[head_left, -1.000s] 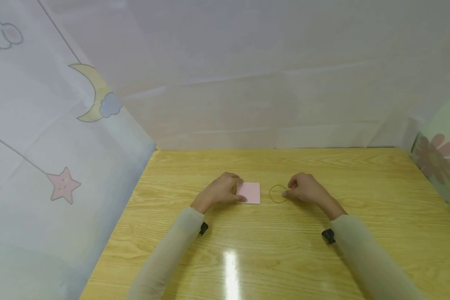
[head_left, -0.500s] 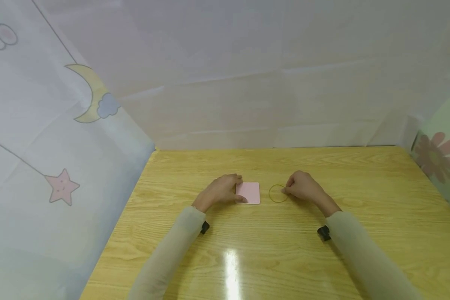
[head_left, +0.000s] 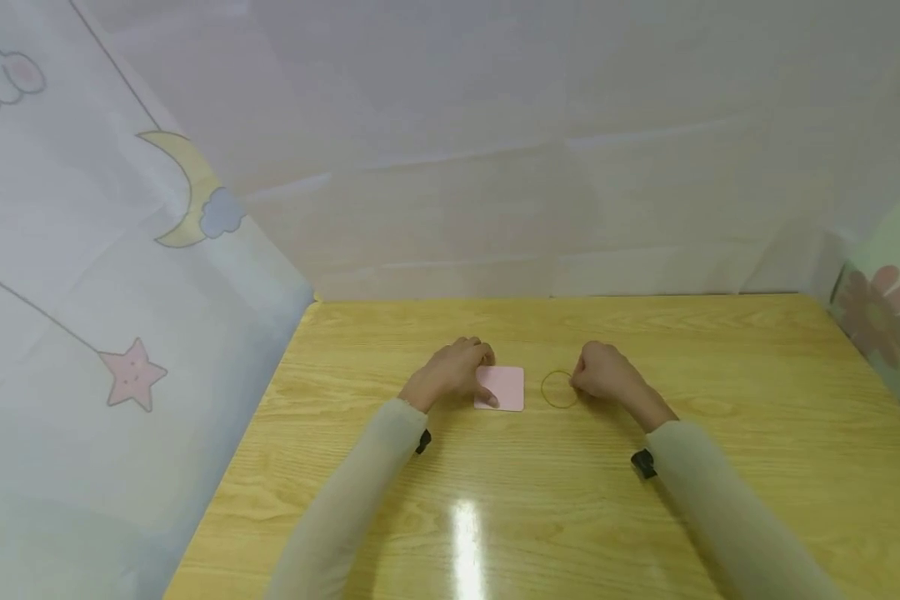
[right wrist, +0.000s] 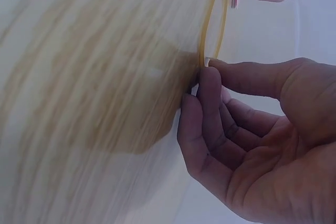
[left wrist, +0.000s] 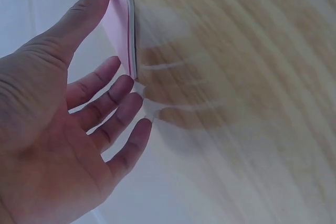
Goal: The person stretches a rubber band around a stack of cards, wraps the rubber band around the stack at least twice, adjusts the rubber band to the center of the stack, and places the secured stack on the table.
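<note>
A pink square card stack [head_left: 504, 388] with rounded corners and a layered edge lies flat on the wooden table [head_left: 540, 492]. My left hand [head_left: 453, 371] spans its left side, with the thumb [left wrist: 86, 11] on the near edge and curved fingers by the far one. The left wrist view shows fingertips close to a corner of the stack. To the right of the stack is a thin yellow rubber band [head_left: 544, 395], apart from it. Thumb and index finger of my right hand [head_left: 606, 372] pinch the band's right side; the band [right wrist: 203, 30] keeps a round loop.
Pale fabric walls [head_left: 450, 225] rise at the table's back and sides. A moon [head_left: 183, 185], a pink star [head_left: 133, 375] and a flower [head_left: 881, 312] are printed on the walls. Black wrist straps [head_left: 643, 463] show at the sleeves.
My right fingers have closed onto the rubber band's edge. My left hand has shifted slightly right over the card stack, its fingers more bent. Stack and band have stayed about in place.
</note>
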`<action>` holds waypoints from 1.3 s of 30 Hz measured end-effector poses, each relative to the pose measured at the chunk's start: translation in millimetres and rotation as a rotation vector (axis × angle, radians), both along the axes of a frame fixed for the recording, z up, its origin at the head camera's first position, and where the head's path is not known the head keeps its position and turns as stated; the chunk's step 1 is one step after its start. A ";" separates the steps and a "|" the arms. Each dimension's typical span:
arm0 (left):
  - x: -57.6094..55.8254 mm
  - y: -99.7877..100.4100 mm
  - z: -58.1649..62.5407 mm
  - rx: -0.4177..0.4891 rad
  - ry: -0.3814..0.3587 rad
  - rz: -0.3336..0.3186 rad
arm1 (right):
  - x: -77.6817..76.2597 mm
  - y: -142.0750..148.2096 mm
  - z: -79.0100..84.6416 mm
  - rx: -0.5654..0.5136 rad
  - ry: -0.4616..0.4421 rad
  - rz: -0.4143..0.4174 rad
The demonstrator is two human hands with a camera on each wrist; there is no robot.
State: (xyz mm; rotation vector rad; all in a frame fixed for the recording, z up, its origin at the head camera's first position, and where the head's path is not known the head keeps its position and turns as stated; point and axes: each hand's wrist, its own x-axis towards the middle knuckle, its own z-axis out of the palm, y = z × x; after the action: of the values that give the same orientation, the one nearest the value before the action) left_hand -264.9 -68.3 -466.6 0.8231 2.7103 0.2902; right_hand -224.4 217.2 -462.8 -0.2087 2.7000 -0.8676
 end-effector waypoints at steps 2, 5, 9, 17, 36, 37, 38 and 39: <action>-1.2 2.0 1.6 -0.001 -0.037 0.016 | 0.4 -0.3 -1.4 0.000 0.015 0.003; -3.2 4.6 3.2 0.013 -0.093 0.050 | 0.8 -1.0 -1.9 0.001 0.035 0.001; -5.1 6.6 4.1 0.028 -0.148 0.077 | 1.5 -2.1 -1.5 0.006 0.033 -0.006; -7.2 6.7 3.4 0.034 -0.193 0.097 | 1.8 -4.1 -2.8 0.011 0.019 -0.013; -10.3 6.1 2.8 0.045 -0.233 0.047 | 1.7 -9.4 0.4 0.057 -0.028 0.015; -10.4 6.3 2.5 0.050 -0.236 0.044 | 1.3 -9.2 0.0 0.061 -0.027 0.017; -10.7 6.2 1.9 0.058 -0.239 0.042 | 1.2 -9.2 -0.2 0.064 -0.028 0.017; -11.0 6.1 1.5 0.066 -0.240 0.040 | 1.0 -9.3 -0.6 0.066 -0.027 0.017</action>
State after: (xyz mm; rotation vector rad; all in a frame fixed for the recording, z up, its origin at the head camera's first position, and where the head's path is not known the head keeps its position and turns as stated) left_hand -275.9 -62.2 -465.1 0.7021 2.5060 0.4583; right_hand -223.4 207.9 -463.4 -0.2036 2.6927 -0.7689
